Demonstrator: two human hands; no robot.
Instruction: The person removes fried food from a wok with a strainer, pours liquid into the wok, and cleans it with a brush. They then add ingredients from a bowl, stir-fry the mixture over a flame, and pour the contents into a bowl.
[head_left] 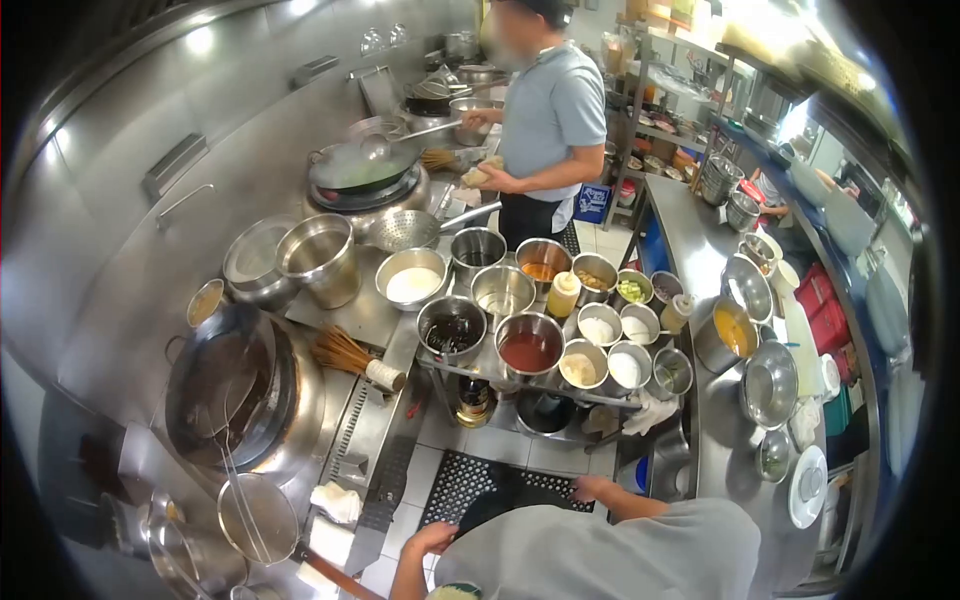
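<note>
Low in the head view, my left hand (430, 538) is in front of my grey shirt (600, 550), fingers curled at the near edge of a dark cloth (515, 500). On the cloth's other side is my right hand (597, 488), its fingers also bent against the edge. The cloth looks like a black apron, though its full shape is hidden by the shirt. Ahead stands a cart (470, 378) carrying several steel pots, among them one of dark red sauce (530, 350), one of black sauce (452, 330) and bowls of white powder (626, 368).
To the left are a large wok (225, 385), a bamboo brush (350, 350) and a long-handled strainer (258, 515). A co-worker (555, 110) holds a ladle over a steaming wok (365, 170). A steel counter (715, 450) with bowls runs along the right. A perforated black mat (460, 480) covers floor tiles.
</note>
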